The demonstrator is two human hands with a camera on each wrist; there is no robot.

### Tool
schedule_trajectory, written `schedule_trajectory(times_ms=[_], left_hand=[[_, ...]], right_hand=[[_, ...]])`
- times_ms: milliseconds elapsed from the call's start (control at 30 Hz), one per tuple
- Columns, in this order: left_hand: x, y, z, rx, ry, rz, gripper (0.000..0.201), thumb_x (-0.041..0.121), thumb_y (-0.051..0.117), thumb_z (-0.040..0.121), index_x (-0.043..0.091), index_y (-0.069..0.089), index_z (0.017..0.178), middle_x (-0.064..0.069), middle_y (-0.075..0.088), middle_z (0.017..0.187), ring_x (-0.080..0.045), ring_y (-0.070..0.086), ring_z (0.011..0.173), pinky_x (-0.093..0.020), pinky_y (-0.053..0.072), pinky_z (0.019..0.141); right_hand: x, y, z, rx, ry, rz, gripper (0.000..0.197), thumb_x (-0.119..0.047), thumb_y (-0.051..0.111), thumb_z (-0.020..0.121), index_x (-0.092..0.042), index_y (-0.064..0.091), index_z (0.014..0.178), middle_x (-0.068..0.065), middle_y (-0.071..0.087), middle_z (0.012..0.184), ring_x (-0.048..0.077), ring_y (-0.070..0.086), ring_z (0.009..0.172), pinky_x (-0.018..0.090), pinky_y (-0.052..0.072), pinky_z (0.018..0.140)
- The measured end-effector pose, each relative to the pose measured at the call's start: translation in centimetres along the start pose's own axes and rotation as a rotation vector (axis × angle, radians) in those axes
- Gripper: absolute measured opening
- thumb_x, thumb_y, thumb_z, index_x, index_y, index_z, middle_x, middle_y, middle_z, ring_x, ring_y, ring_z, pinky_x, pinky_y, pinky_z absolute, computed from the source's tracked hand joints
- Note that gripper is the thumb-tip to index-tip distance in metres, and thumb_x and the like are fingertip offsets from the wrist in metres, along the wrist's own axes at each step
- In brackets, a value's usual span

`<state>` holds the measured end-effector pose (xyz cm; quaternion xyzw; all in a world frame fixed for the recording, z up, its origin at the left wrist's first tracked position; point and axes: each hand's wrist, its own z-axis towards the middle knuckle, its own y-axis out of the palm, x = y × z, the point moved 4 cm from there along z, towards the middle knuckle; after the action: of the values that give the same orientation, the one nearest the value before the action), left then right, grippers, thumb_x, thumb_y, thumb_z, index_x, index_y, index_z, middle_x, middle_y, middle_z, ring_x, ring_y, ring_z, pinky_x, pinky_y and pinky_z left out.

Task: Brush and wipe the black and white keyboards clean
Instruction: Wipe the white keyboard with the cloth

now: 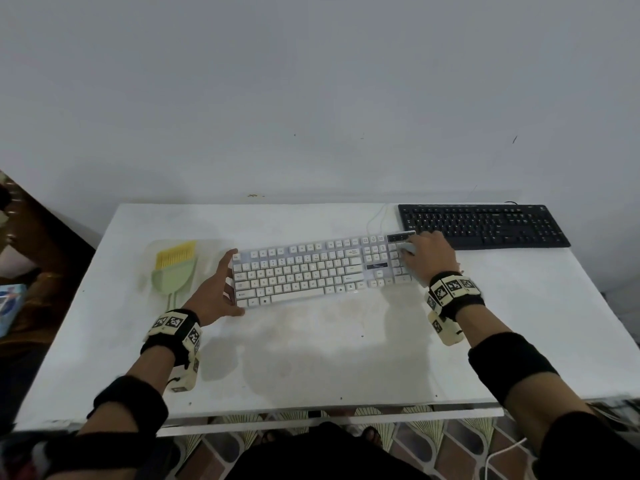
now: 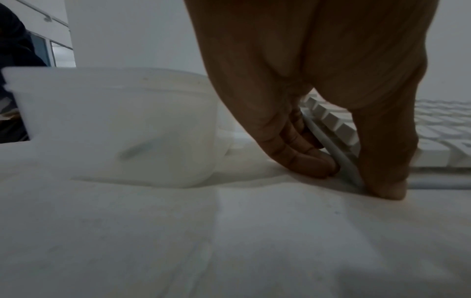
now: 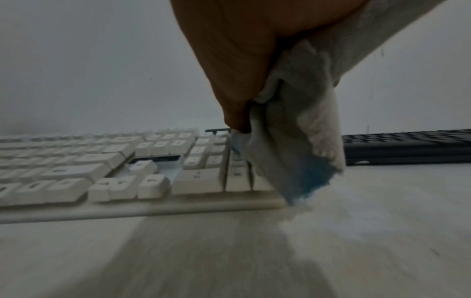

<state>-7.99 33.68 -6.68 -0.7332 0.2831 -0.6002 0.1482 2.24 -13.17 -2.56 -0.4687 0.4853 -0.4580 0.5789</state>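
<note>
Translucent tray, left part of the white tabletop: holds one green brush with yellow bristles, bristles to the far side. White keyboard, centre, just right of the tray: the left hand grips its left end, fingers curled against the edge and thumb at the near corner. The right hand clenches a grey-and-blue cloth over the number pad at its right end; black keyboard, far right, lies untouched beyond that hand.

White table against plain grey-white wall (few dark specks); patterned tile floor below front edge; dim, even light.
</note>
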Motion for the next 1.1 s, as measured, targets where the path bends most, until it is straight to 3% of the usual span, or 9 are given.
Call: schedule_trajectory(times_ms=[200, 333, 400, 567, 667, 767, 867, 967, 1100], left_hand=[[-0.2, 0.0, 0.2, -0.016, -0.018, 0.011, 0.139, -0.009, 0.09, 0.066, 0.058, 0.001, 0.148, -0.006, 0.056, 0.121, -0.027, 0.07, 0.086, -0.029, 0.061, 0.071], [-0.2, 0.0, 0.2, -0.015, -0.016, 0.009, 0.138, -0.01, 0.09, 0.066, 0.057, 0.001, 0.148, -0.007, 0.058, 0.118, -0.027, 0.07, 0.086, -0.031, 0.062, 0.072], [-0.1, 0.1, 0.2, -0.014, -0.012, 0.01, 0.138, -0.009, 0.09, 0.066, 0.056, 0.001, 0.148, -0.006, 0.057, 0.118, -0.026, 0.07, 0.086, -0.03, 0.062, 0.072], [0.0, 0.0, 0.2, -0.01, 0.003, 0.008, 0.137, -0.01, 0.089, 0.067, 0.068, 0.002, 0.139, -0.004, 0.054, 0.121, -0.026, 0.069, 0.086, -0.028, 0.06, 0.069], [0.0, 0.0, 0.1, -0.008, 0.004, -0.007, 0.136, -0.01, 0.088, 0.068, 0.069, 0.002, 0.137, -0.004, 0.055, 0.119, -0.026, 0.069, 0.086, -0.027, 0.059, 0.068], [0.0, 0.0, 0.1, -0.021, -0.001, -0.007, 0.137, -0.009, 0.089, 0.068, 0.066, 0.001, 0.14, -0.004, 0.056, 0.118, -0.025, 0.069, 0.086, -0.027, 0.06, 0.069], [0.2, 0.0, 0.1, -0.035, -0.018, -0.015, 0.138, -0.011, 0.088, 0.067, 0.056, 0.001, 0.152, -0.002, 0.055, 0.118, -0.023, 0.068, 0.082, -0.028, 0.059, 0.068], [0.3, 0.1, 0.1, -0.054, -0.03, -0.023, 0.139, -0.013, 0.087, 0.067, 0.041, 0.0, 0.161, -0.002, 0.056, 0.116, -0.02, 0.067, 0.08, -0.027, 0.059, 0.067], [-0.2, 0.1, 0.0, -0.042, -0.026, 0.02, 0.14, -0.005, 0.091, 0.068, 0.037, -0.003, 0.162, -0.003, 0.066, 0.094, -0.017, 0.067, 0.075, -0.022, 0.055, 0.068]], right_hand=[[1.5, -1.1, -0.5, 0.047, 0.235, 0.005, 0.029, -0.037, 0.048, 0.097, -0.02, 0.068, 0.084, -0.003, 0.063, 0.082, 0.023, 0.054, 0.088, 0.033, 0.043, 0.072], [-2.5, -1.9, -1.0, 0.044, -0.008, 0.066, 0.033, -0.029, 0.052, 0.095, -0.02, 0.065, 0.066, -0.01, 0.055, 0.062, 0.02, 0.053, 0.066, 0.034, 0.048, 0.072], [-2.6, -1.1, -0.9, -0.014, -0.052, -0.043, 0.036, -0.038, 0.043, 0.098, -0.022, 0.071, 0.081, -0.009, 0.064, 0.076, 0.016, 0.051, 0.077, 0.032, 0.045, 0.078], [-1.7, -2.5, -0.7, -0.008, 0.237, 0.002, 0.03, -0.03, 0.051, 0.101, -0.004, 0.064, 0.098, 0.012, 0.065, 0.095, 0.032, 0.052, 0.108, 0.041, 0.05, 0.082], [-6.5, -2.2, -0.3, -0.04, 0.04, -0.033, 0.034, -0.033, 0.039, 0.1, -0.013, 0.055, 0.078, 0.001, 0.058, 0.078, 0.024, 0.056, 0.084, 0.041, 0.047, 0.094], [-13.7, -0.8, -0.9, -0.054, -0.221, -0.053, 0.04, -0.037, 0.035, 0.102, -0.019, 0.047, 0.068, -0.007, 0.05, 0.067, 0.018, 0.05, 0.069, 0.038, 0.047, 0.088], [-21.2, 1.5, -1.7, -0.105, -0.389, 0.034, 0.038, -0.043, 0.036, 0.101, -0.022, 0.063, 0.083, -0.006, 0.061, 0.08, 0.02, 0.054, 0.082, 0.034, 0.044, 0.084], [-28.0, 2.2, -3.0, -0.132, -0.526, 0.117, 0.026, -0.035, 0.056, 0.097, -0.013, 0.068, 0.102, 0.004, 0.065, 0.096, 0.026, 0.051, 0.099, 0.039, 0.052, 0.073], [-34.5, 2.1, -4.7, -0.186, -0.671, 0.028, 0.023, -0.025, 0.063, 0.095, -0.011, 0.069, 0.112, 0.012, 0.064, 0.112, 0.031, 0.048, 0.114, 0.041, 0.051, 0.076]])
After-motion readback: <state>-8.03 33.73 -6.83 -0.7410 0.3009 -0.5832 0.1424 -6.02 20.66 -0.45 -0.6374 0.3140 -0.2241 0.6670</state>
